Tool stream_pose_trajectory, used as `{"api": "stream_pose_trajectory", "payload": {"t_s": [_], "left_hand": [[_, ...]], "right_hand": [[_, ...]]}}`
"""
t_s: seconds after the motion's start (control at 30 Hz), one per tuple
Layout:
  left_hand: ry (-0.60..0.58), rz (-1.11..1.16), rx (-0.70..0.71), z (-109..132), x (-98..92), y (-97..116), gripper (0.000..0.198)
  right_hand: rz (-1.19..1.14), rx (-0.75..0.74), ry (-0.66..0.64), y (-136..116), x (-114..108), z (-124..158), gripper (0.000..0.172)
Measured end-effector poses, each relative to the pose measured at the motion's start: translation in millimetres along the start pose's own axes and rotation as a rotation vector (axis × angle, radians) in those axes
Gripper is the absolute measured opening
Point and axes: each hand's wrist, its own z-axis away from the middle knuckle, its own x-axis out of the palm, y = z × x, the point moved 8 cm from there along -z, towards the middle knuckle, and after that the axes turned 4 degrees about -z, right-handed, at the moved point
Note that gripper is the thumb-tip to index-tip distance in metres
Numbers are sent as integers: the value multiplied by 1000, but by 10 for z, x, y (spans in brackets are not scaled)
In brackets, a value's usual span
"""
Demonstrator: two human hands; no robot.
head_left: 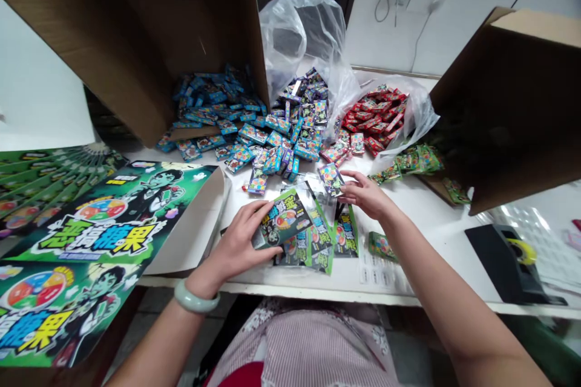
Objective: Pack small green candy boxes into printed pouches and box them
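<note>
My left hand (242, 239) is closed on a green and black printed packet (287, 219), with the thumb below it and the fingers along its upper left edge. Beneath that packet, several similar flat packets (321, 242) lie overlapping on the white table. My right hand (365, 193) pinches a small purple candy box (331, 180) by its right side, just above the table. Close beyond both hands are loose blue candy boxes (275, 160) and a heap of purple boxes (313, 106).
An open carton (213, 30) spills blue boxes at the back left. Red boxes (376, 115) sit in a clear bag, with green packs (420, 159) beside the right carton (512, 109). Large printed sheets (118, 211) lie left. A tape dispenser (508, 263) stands right.
</note>
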Motion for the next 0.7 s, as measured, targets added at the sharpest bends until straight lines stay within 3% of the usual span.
{"api": "stream_pose_trajectory", "payload": {"t_s": [0.13,0.23,0.47,0.7], "left_hand": [[-4,-55,51,-8,71,123,90],[-15,-62,81,-6,110,217,91],[-24,-38,83,-15,93,279,91],[-144,-4,128,20,199,352,93]], "right_hand": [[-200,-96,31,38,46,461,69],[-128,-197,65,23,101,677,76],[134,-154,-224,26,311,896,55],[70,-97,-190,71,334,877,46]]}}
